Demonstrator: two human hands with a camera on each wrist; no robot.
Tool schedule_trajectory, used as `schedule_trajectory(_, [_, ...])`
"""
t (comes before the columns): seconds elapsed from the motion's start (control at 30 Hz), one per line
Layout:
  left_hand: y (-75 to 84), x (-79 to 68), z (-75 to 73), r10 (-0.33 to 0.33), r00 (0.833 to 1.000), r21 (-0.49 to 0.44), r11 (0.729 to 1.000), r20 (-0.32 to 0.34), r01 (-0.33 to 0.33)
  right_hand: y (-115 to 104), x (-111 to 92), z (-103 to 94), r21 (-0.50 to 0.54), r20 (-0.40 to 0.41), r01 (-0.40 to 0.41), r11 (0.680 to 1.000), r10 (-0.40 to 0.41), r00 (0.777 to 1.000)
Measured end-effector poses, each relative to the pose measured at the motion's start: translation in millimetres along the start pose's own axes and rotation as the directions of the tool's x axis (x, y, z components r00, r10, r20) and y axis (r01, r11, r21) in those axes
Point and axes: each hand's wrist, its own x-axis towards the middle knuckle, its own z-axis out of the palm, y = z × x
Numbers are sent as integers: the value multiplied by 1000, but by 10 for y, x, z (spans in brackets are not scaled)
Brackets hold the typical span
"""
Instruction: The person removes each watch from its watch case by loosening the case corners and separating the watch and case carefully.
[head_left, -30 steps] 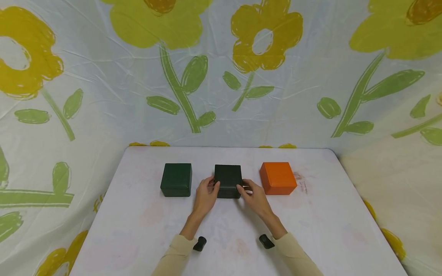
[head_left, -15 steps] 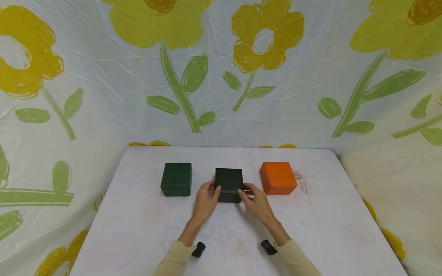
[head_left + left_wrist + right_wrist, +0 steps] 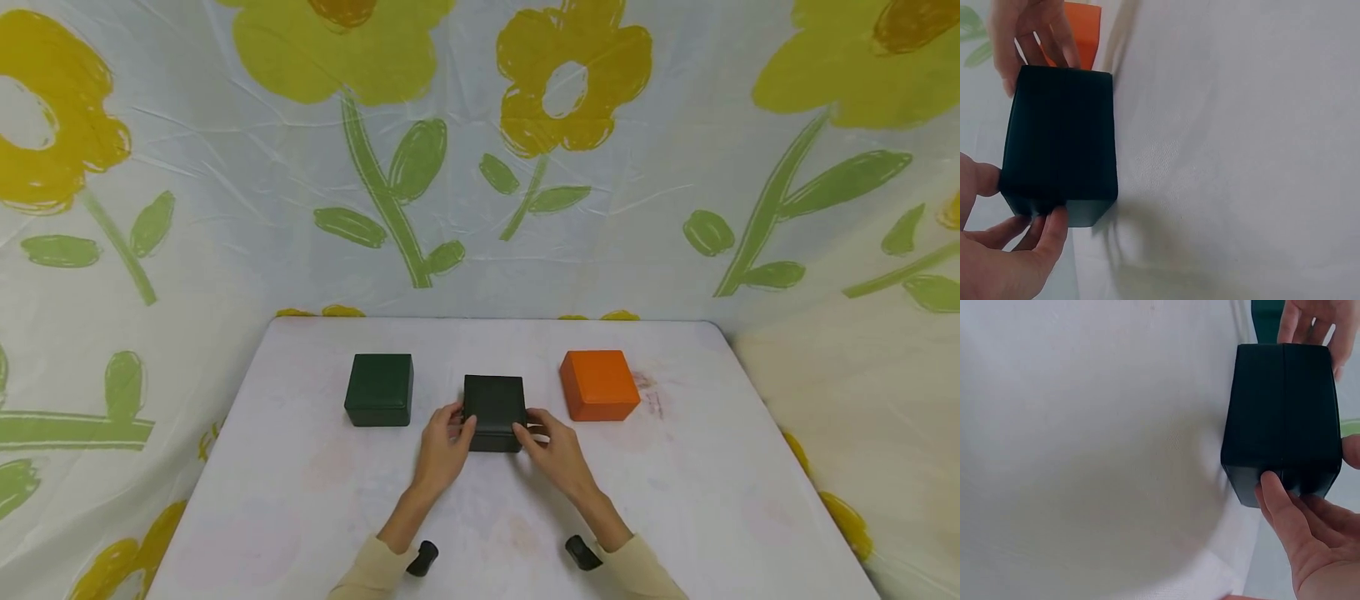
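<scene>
A small, nearly black box [image 3: 494, 402] with a flat lid stands in front of the person, lid up. My left hand [image 3: 441, 450] grips its left side and my right hand [image 3: 557, 457] its right side, thumbs toward the near edge. From the left wrist camera the box [image 3: 1060, 131] shows its long near face, with fingertips on the end wall. The right wrist view has the same box [image 3: 1282, 406] between both hands, with a seam across the near face. Its underside is hidden.
A dark green box [image 3: 378, 390] stands on the white table [image 3: 300, 517] to the left, an orange box [image 3: 599, 385] to the right. Behind the table's far edge hangs a cloth [image 3: 637, 250] printed with yellow flowers, which also lines both sides.
Both hands have brought the nearly black box closer to the person, so it now sits nearer than the green and orange boxes. Those two have stayed in place.
</scene>
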Motion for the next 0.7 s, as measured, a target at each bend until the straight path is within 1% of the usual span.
schedule_trajectory(0.2, [3, -64, -27, -23, 999, -17, 1000, 25, 23, -26, -67, 12, -2, -2, 0, 1000, 0, 1000])
schedule_trajectory(0.27, [1, -84, -31, -21, 999, -23, 999, 29, 22, -35, -87, 12, -2, -2, -5, 1000, 5, 1000])
schedule_trajectory(0.47, [6, -141, -49, -18, 999, -25, 1000, 33, 19, -38, -134, 18, -8, -3, -11, 1000, 11, 1000])
schedule_trajectory(0.7, [32, -212, -60, -26, 999, -18, 999, 29, 27, -55, -196, 17, 10, -8, 8, 1000, -8, 1000])
